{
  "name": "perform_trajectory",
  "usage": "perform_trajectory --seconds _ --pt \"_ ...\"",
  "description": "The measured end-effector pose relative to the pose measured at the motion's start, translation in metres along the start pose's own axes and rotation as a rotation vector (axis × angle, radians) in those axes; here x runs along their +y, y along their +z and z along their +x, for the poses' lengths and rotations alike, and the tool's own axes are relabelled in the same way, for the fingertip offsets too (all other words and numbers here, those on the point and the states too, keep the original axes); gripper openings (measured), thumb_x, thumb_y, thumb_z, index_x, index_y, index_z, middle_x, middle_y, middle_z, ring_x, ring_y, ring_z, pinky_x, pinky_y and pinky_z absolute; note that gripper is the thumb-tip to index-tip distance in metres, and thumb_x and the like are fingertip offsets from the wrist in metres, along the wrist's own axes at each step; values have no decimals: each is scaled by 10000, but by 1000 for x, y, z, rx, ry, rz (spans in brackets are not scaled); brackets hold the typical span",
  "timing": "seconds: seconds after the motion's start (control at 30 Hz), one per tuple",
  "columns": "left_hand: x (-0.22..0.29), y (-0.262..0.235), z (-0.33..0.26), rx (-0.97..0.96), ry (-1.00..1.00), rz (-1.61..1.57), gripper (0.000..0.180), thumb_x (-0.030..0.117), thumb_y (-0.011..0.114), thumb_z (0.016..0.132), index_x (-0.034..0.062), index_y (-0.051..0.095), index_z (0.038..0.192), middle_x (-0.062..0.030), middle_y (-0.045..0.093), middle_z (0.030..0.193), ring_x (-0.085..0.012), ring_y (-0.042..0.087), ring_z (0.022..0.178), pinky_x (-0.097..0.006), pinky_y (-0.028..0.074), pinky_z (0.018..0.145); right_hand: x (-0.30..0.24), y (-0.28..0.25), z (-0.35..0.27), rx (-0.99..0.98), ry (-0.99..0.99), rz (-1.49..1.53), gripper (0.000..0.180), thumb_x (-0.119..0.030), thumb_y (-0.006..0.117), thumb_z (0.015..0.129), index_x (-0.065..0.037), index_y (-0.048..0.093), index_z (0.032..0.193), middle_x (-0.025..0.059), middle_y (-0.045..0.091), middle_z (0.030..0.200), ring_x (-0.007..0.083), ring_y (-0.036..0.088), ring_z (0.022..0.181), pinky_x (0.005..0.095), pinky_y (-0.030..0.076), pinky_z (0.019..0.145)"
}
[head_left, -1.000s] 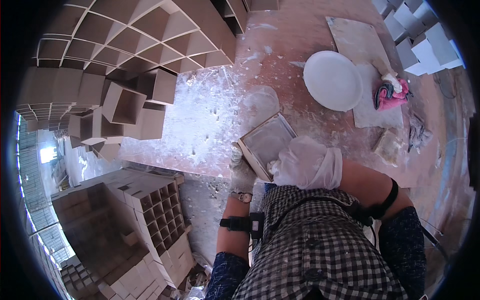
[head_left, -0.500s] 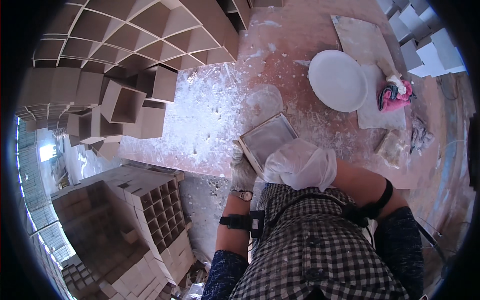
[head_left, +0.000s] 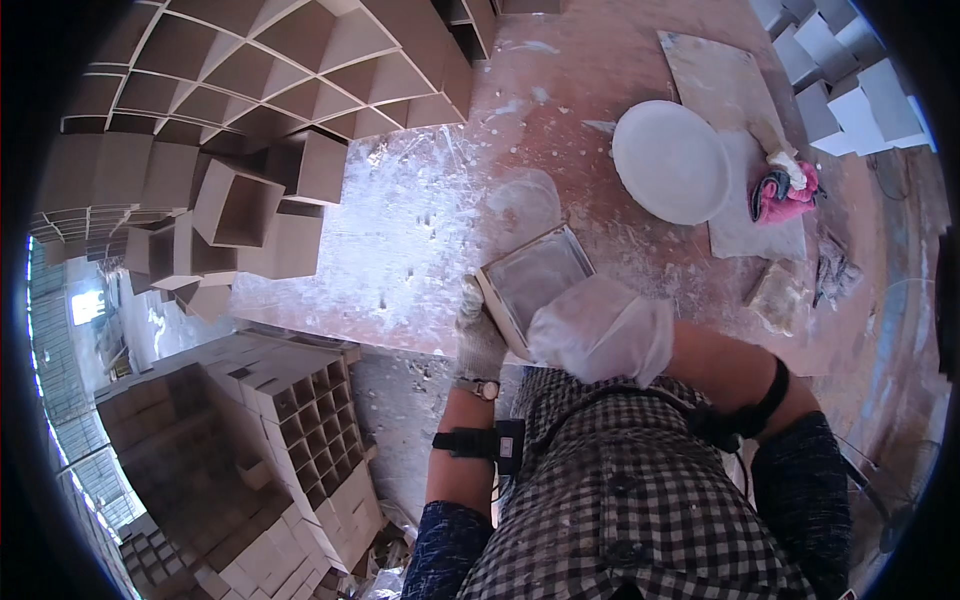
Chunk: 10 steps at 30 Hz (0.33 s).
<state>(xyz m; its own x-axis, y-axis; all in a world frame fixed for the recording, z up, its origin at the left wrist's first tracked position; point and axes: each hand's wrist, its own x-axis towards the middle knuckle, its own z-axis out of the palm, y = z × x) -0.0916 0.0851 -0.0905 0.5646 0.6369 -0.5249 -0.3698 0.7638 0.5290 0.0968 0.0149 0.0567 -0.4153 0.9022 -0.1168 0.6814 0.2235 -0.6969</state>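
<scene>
Both gloved hands on a small square box at the near edge of the dusty table.

Far left: cardboard grid dividers [head_left: 250,90]. Left hand [head_left: 478,335] grasps the box [head_left: 535,280] at its left side; right hand [head_left: 600,330], in a white bag-like cover, presses its near right corner, grip cannot be told. Far right: white round plate [head_left: 670,160], pink rag [head_left: 785,190].

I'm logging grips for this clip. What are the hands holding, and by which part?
Both gloved hands hold the square box: the left hand at its left edge, the right hand over its near corner.
</scene>
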Motion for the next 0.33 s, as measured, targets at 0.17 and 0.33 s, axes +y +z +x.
perform_trajectory --seconds 0.17,0.33 --pt "-6 -8 -8 -26 -48 -80 601 409 574 888 13 429 1317 -129 525 1253 -264 519 1128 -387 448 951 3 23 -14 13 -35 -25 119 -180 575 751 -91 650 728 106 645 709 285 630 630 396 496 560" --pt "7 29 -20 -270 82 146 708 568 499 871 33 416 1327 -124 547 1237 -208 539 1091 -348 446 941 46 3 -38 39 47 -296 288 -390 539 823 -140 679 853 110 633 824 282 598 776 406 469 727"
